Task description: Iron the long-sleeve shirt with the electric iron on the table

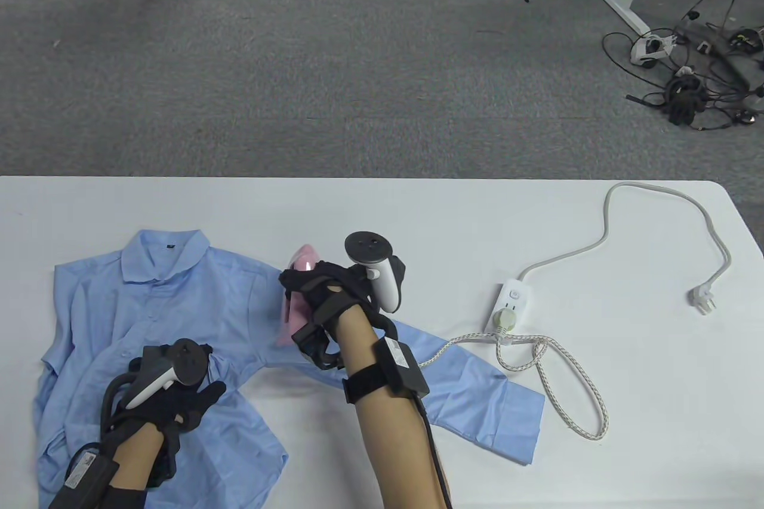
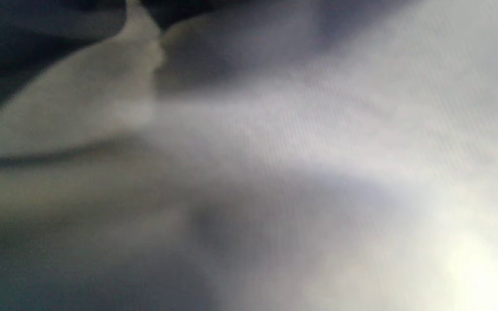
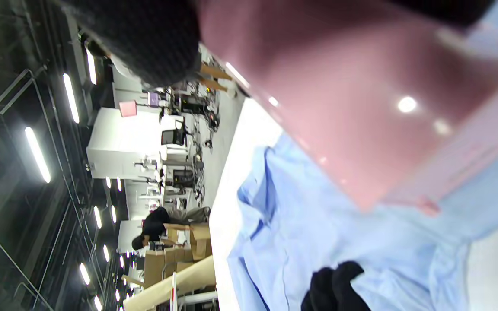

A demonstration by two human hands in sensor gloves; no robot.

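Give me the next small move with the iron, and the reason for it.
Probably glide the pink iron along the sleeve toward the cuff. The right hand grips it at the shoulder of the blue shirt, the left hand presses the shirt body flat, and the sleeve lies spread out to the right.

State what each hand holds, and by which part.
The right hand grips the pink iron from above by its handle. The left hand holds nothing; it rests on the blue shirt.
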